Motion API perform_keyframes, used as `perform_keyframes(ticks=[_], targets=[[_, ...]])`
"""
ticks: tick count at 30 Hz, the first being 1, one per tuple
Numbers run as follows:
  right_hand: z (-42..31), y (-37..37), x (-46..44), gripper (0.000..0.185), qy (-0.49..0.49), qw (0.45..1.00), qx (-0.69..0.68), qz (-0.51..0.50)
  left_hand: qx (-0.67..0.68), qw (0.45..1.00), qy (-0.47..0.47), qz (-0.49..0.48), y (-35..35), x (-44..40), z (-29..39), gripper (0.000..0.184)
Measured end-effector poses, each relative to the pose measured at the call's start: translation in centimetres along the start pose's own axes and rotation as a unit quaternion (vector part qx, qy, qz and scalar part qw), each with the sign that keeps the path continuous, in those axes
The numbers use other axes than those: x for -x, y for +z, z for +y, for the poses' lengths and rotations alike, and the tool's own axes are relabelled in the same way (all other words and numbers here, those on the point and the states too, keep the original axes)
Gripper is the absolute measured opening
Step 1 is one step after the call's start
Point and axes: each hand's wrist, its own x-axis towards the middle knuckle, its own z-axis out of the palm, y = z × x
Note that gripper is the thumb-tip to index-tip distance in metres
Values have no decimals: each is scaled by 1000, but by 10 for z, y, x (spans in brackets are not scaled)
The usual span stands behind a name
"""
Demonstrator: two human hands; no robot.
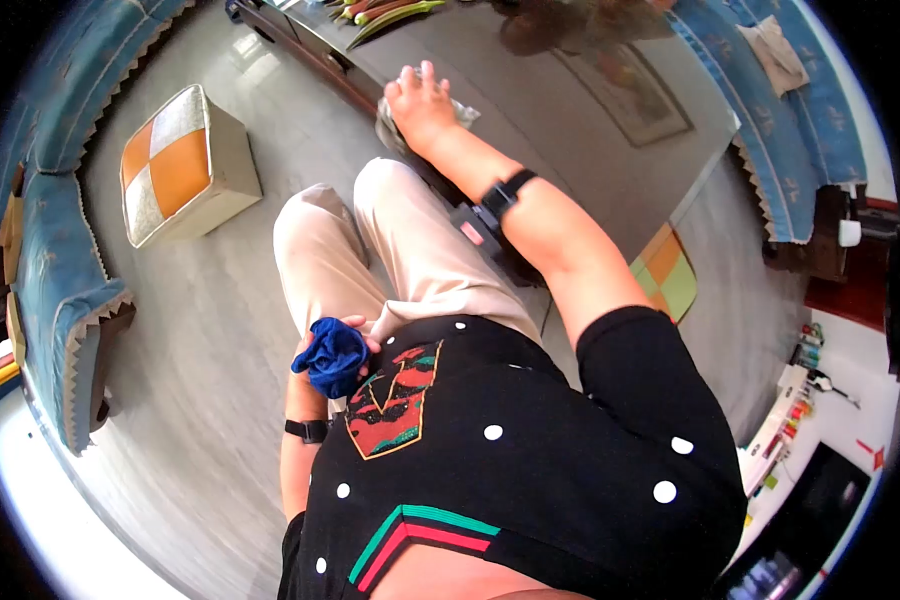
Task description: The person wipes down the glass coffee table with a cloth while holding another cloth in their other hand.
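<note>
Cloth in dark blue gripped in left hand, greyish rag under right hand, grasp unclear

A black, white-dotted shirt is worn with seemingly beige trousers and black wrist straps.

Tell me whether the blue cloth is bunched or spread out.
Bunched: the blue cloth is a rounded, creased wad in the left hand.

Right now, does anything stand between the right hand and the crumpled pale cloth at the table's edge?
Nothing visible does: the right hand lies right over the crumpled pale cloth. The bunched blue cloth is down by the lap, out of the way.
</note>
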Motion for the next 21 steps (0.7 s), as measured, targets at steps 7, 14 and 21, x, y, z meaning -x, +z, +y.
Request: perform_keyframes(ticks=[7,14,21], targets=[[-16,14,-48,29,13,1000,5,19,74,994,15,-79,-5,-1,-5,84],[17,-13,79,27,-14,996,37,84,74,993,16,-89,-10,-2,-7,86],[53,-80,237,29,19,999,43,21,38,996,37,-66,-11,-1,-8,88]])
